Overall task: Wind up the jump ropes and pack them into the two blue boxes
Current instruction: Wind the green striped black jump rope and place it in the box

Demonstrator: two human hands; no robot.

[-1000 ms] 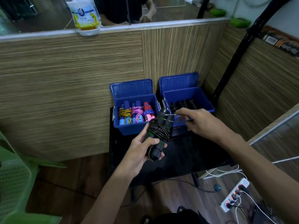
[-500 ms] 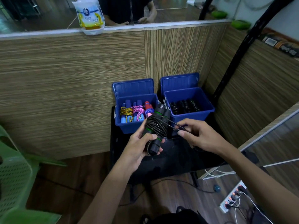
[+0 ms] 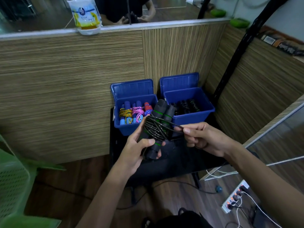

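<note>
My left hand (image 3: 137,149) grips a black jump rope (image 3: 158,125) by its two green-ringed handles, with the cord wound around them. My right hand (image 3: 201,137) pinches the loose loop of that cord, pulled out to the right of the bundle. Behind them two open blue boxes stand side by side on a black table (image 3: 172,162). The left blue box (image 3: 131,129) holds several colourful wound ropes with blue and red handles. The right blue box (image 3: 205,104) holds several wound black ropes.
A wood-grain partition rises behind the boxes, with a bag (image 3: 85,15) on its ledge. A green plastic chair (image 3: 14,186) stands at the left. A power strip (image 3: 235,198) with cables lies on the floor at the right.
My right hand came down from near the right box toward me, pulling the cord loop taut. The rope bundle in my left hand has barely moved.
</note>
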